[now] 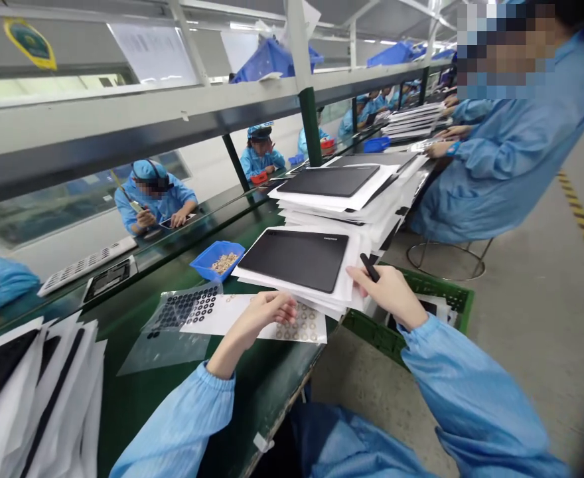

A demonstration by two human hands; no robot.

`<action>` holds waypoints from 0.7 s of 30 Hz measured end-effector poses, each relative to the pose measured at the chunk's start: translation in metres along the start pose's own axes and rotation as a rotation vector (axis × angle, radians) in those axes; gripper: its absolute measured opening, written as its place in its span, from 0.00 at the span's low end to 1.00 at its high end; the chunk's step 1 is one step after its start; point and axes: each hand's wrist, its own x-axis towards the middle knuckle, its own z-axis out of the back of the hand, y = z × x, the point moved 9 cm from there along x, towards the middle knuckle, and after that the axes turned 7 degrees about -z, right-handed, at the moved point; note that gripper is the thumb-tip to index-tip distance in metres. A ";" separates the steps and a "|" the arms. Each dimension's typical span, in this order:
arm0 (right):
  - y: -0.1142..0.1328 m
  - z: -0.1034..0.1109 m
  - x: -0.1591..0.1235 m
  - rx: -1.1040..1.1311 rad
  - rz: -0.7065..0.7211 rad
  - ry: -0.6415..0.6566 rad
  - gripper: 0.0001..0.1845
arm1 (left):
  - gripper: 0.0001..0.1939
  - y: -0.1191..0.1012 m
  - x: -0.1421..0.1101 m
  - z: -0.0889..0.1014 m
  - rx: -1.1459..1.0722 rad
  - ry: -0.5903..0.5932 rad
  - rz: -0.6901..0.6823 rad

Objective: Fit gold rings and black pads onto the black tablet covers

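Observation:
My left hand (265, 315) rests with fingers curled on a white sheet of small ring stickers (302, 325) lying on the green bench. My right hand (389, 292) holds a black pen-like tool (370, 267) and pinches the near right corner of the white sleeve under a flat black tablet (296, 259). That tablet tops a stack of similar white-sleeved units. A clear film carrying black rings (187, 307) lies left of the sticker sheet.
A blue tray of small parts (217, 260) sits behind the film. Taller stacks of tablets (336, 186) stand further along the bench. More sleeved units (33, 392) lie at the near left. A green crate (421, 299) sits below the bench edge. A co-worker in blue (511, 146) sits to the right.

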 end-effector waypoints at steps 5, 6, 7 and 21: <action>-0.013 0.008 -0.001 0.081 -0.066 -0.066 0.25 | 0.12 0.004 -0.003 -0.014 -0.013 0.041 0.022; -0.018 0.008 -0.002 0.104 -0.084 -0.071 0.25 | 0.12 0.005 -0.003 -0.017 -0.016 0.048 0.030; -0.022 0.006 -0.002 0.125 -0.095 -0.058 0.26 | 0.12 0.007 -0.003 -0.019 -0.020 0.055 0.038; 0.056 -0.009 0.003 0.527 0.115 0.056 0.24 | 0.30 -0.004 -0.010 -0.042 -0.374 0.089 0.157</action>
